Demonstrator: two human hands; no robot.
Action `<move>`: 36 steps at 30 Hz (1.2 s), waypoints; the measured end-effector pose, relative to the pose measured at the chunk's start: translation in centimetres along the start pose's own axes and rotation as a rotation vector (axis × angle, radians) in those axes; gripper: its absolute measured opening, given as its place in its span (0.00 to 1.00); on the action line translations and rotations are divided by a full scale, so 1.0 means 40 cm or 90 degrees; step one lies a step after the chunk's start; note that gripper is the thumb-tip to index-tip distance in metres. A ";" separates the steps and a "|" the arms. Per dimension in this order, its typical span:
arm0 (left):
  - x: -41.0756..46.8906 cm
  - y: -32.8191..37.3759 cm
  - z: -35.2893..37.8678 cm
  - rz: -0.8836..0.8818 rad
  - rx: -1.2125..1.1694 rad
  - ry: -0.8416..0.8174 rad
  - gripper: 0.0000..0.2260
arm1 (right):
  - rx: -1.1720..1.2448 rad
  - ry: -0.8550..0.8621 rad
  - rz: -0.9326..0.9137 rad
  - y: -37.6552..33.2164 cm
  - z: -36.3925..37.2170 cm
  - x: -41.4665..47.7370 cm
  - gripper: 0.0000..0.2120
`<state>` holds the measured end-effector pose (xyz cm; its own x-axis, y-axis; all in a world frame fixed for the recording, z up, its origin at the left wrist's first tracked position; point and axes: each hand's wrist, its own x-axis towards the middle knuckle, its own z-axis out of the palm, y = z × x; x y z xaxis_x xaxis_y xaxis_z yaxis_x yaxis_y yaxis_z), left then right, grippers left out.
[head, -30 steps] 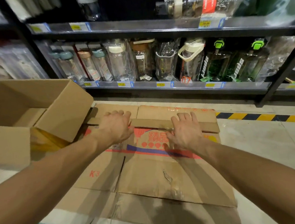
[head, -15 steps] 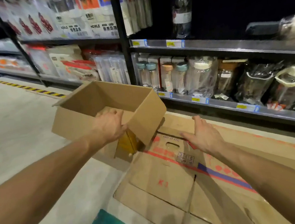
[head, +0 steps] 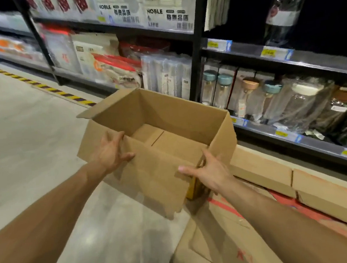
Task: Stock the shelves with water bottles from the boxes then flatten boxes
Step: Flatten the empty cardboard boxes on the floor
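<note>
Far to the left of the open cardboard box (head: 168, 119) lies bare pale floor (head: 23, 148), with a yellow-and-black striped line (head: 60, 92) running along the foot of the shelving behind the box's left end.

The left hand (head: 110, 152) is at the box's near left corner. Its grip is clamped on the box there, fingers hooked over the rim and thumb pressed on the outside of the near wall.

The box sits between the two hands, tilted, mouth up and towards the camera, nothing inside but its folded bottom flaps. One top flap sticks out at its far left corner.

The right hand (head: 210, 171) is at the box's near right corner, its grip clamped on that edge, thumb lying along the near wall and fingers wrapped round the side.

Below and to the right of the box, flattened boxes (head: 222, 244) with red print lie on the floor.

Behind the box's right end, the dark shelves (head: 310, 56) carry water bottles (head: 223, 90) standing in a row, some with blue caps, some wrapped in clear plastic.
</note>
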<state>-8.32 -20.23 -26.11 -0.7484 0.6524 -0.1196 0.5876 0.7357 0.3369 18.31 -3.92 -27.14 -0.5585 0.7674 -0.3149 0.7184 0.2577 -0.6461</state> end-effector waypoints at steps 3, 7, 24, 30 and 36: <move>0.047 -0.028 0.027 0.027 -0.060 0.046 0.34 | -0.018 0.039 0.021 -0.014 0.068 0.021 0.56; 0.081 -0.045 0.050 0.061 -0.043 0.138 0.33 | -0.008 0.143 -0.044 -0.003 0.098 0.035 0.35; 0.268 -0.007 -0.051 0.130 0.347 -0.099 0.37 | -0.258 -0.089 0.171 -0.149 0.001 0.088 0.37; 0.290 -0.012 -0.053 0.127 0.355 -0.134 0.39 | -0.356 -0.178 0.160 -0.174 -0.026 0.123 0.42; 0.279 -0.003 -0.051 0.164 0.408 -0.118 0.34 | -0.356 -0.112 0.151 -0.146 -0.001 0.121 0.39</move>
<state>-17.38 -13.39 -25.60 -0.5304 0.7979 -0.2864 0.8464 0.4795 -0.2318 11.41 -1.68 -24.87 -0.3828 0.7457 -0.5453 0.9127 0.3967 -0.0984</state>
